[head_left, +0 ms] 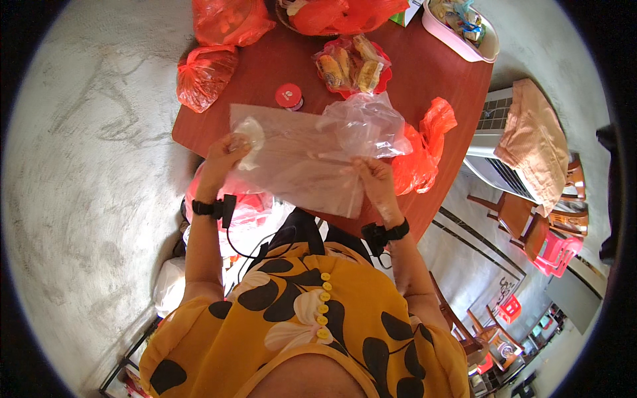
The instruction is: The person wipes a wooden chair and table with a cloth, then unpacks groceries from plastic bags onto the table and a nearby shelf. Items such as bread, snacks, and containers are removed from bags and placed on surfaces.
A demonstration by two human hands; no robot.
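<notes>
A clear plastic bag (298, 159) is spread flat above the near part of the table, stretched between my two hands. My left hand (224, 156) pinches its left side, where the film is bunched and catches the light. With thumb and fingers, my right hand (373, 181) grips its right part. Just beyond my right hand lies a crumpled clear plastic bag (368, 124), beside a red plastic bag (428, 149). A small jar with a red lid (288, 95) stands behind the spread bag. Both wrists wear black straps with small devices.
The reddish-brown wooden table (418, 64) holds a red dish of wrapped pastries (353, 64), a pink-white basin (448, 32) and tied red bags (206, 77) at the far left. A wall adjoins the left side. At right are a cloth-draped air cooler (507, 144) and wooden chairs (517, 214).
</notes>
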